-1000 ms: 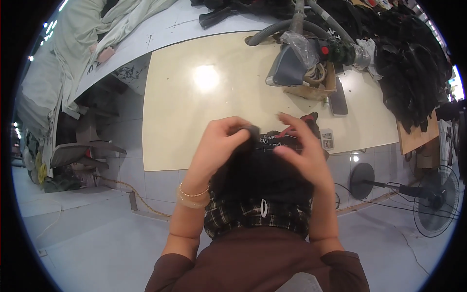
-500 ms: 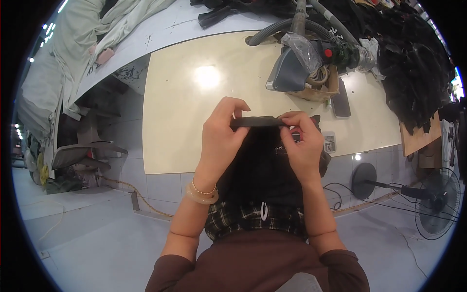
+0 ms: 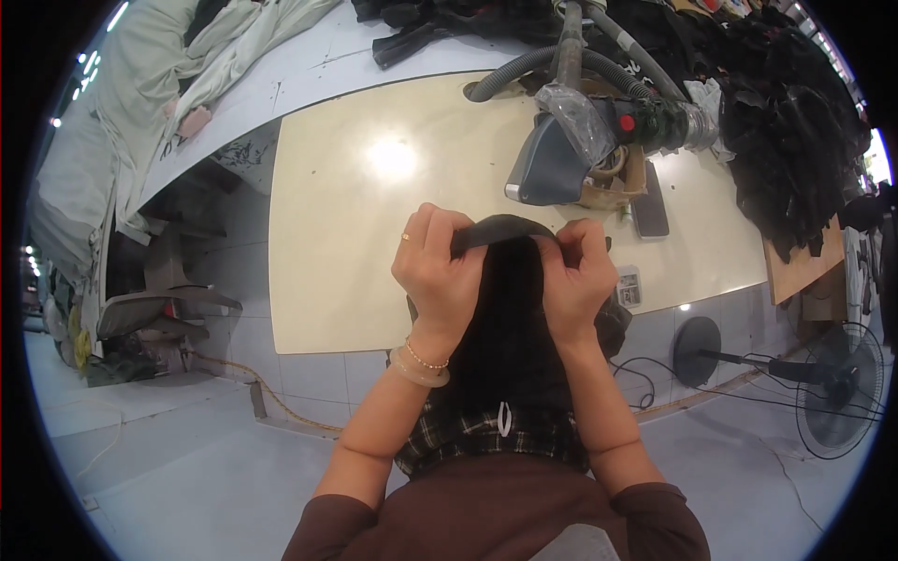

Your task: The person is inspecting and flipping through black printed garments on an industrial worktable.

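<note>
The black cloth (image 3: 513, 327) is up, its edge arched over the near side of the bench (image 3: 327, 299), left hand (image 3: 435, 269) and right hand (image 3: 578, 280) each pinching one end; lifted and held, that much is done, but what remains doesn't show.

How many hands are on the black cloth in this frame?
2: the left hand pinches the black cloth near the left end of its held edge, the right hand near the right end. No other hand shows.

Top (image 3: 486, 496): brown, short sleeves (image 3: 669, 514)
Lower garment (image 3: 468, 438): dark plaid, pale lines, white loop (image 3: 505, 430)
Left wrist (image 3: 441, 329): beaded bracelet (image 3: 426, 362), pale bangle (image 3: 416, 373)
Left hand (image 3: 435, 280): gold-coloured ring (image 3: 405, 237)
</note>
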A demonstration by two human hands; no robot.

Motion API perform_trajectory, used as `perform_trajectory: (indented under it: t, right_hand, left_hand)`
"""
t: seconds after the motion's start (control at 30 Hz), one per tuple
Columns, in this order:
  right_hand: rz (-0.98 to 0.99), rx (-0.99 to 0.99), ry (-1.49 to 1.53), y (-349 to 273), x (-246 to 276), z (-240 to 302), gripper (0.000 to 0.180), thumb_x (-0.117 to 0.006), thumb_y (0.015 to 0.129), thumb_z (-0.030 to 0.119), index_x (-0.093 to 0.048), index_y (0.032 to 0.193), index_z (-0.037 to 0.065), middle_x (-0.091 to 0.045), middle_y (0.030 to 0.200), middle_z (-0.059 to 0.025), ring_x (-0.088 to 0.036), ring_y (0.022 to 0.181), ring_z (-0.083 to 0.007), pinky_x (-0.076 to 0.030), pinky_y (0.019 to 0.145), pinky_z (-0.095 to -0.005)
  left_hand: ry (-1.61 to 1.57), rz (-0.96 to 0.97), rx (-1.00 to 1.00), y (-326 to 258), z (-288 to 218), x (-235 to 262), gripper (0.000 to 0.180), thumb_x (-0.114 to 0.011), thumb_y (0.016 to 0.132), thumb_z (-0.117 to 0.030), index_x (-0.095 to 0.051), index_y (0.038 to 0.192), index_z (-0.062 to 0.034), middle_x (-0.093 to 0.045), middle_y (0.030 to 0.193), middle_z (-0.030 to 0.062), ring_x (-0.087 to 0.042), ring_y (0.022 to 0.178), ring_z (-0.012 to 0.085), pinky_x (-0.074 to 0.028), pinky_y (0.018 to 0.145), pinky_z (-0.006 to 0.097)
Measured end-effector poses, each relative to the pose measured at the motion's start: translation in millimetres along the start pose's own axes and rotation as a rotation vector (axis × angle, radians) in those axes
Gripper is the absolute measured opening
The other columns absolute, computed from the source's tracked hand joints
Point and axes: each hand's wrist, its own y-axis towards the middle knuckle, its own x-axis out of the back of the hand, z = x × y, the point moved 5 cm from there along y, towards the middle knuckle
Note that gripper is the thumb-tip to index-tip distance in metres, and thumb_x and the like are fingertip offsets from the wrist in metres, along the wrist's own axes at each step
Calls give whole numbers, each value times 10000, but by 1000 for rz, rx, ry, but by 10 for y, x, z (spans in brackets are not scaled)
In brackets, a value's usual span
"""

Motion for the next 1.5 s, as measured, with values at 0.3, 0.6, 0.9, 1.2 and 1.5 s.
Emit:
perform_trajectory:
  t: [0.3,0.6,0.9,1.2,1.5]
  right_hand:
    - [-123,93,-3,39,-24,58,280,-791,732,13,-514,763,38,-504,621,-51,-466,472,-172,-392,460,-276]
    - [-146,91,11,22,5,81,281,-794,737,14,-515,755,45,-501,610,-43,-441,460,-147,-378,451,-257]
    - [-149,107,-8,-38,43,23,270,-786,734,-9,-523,759,44,-500,610,-42,-435,457,-151,-376,450,-255]
    - [-52,237,99,-72,70,-4,248,-718,744,-71,-493,811,8,-596,761,-143,-559,625,-258,-445,555,-305]
    - [15,184,-53,-52,-23,90,190,-711,729,-92,-591,854,-15,-623,763,-133,-610,644,-259,-473,576,-296]
  left_hand:
    - [65,-5,-3,28,-43,-70,262,-754,628,-48,-514,725,-85,-450,753,61,-444,696,261,-351,637,377]
    - [55,-25,-4,52,-64,-94,325,-785,618,9,-479,706,-52,-437,726,57,-402,709,251,-344,663,351]
    - [1,6,7,102,-82,-77,312,-771,615,24,-545,818,-46,-478,809,64,-444,780,251,-367,693,348]
    - [99,223,-1,-111,-101,13,241,-731,630,54,-618,825,-30,-519,805,68,-516,805,241,-388,815,378]
    - [-111,126,-26,-236,-80,65,239,-691,652,115,-635,844,-16,-469,670,65,-450,530,164,-352,469,272]
